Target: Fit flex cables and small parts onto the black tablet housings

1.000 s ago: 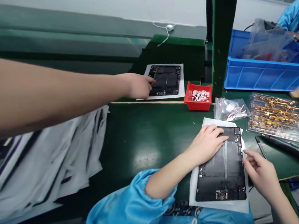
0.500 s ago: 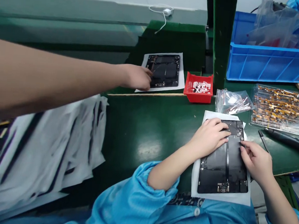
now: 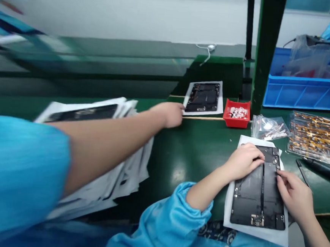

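Green bench (image 3: 197,152) is running below a pale wall (image 3: 133,18). Black panel (image 3: 247,200) is lying on a white sheet (image 3: 274,235), left hand (image 3: 243,160) resting over its upper part, fingers bent; right hand (image 3: 296,193) poising narrowly at its right edge — whether either is gripping anything, can't tell. Light, steady pressure is probably serving best.

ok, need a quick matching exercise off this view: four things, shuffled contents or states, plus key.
Things:
1. red tray
2. blue crate
3. clear tray
4. nearer black device

Matches:
A. holds orange strips
B. has the left hand on it
C. holds small white pieces
D. holds clear plastic bags

Pairs: 1-C, 2-D, 3-A, 4-B
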`<state>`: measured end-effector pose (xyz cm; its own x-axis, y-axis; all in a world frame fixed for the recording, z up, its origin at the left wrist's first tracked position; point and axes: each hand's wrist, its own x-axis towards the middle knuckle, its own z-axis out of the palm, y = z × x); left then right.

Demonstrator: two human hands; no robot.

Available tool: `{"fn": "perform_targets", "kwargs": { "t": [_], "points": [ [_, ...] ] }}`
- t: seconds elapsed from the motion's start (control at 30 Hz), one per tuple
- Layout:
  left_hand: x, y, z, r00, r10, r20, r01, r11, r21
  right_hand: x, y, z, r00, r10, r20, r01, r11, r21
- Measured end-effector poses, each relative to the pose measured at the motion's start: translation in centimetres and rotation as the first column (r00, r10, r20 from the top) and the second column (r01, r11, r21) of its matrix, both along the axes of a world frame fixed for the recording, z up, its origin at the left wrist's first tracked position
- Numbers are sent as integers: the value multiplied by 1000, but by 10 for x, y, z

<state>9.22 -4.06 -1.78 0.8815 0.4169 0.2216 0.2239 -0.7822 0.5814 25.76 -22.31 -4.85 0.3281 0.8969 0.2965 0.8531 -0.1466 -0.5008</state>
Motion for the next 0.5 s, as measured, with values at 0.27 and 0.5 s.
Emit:
{"fn": "perform_targets", "kwargs": {
  "t": [0.27,0.5],
  "points": [
    [-8,-2,-1,988,148,-32,-147,988,50,6,-6,-22,1000,-15,22,14,1000,22],
    [-38,12,-2,920,379,-101,-369,923,103,18,-6,-40,992,-89,-85,94,994,53]
  ]
}}
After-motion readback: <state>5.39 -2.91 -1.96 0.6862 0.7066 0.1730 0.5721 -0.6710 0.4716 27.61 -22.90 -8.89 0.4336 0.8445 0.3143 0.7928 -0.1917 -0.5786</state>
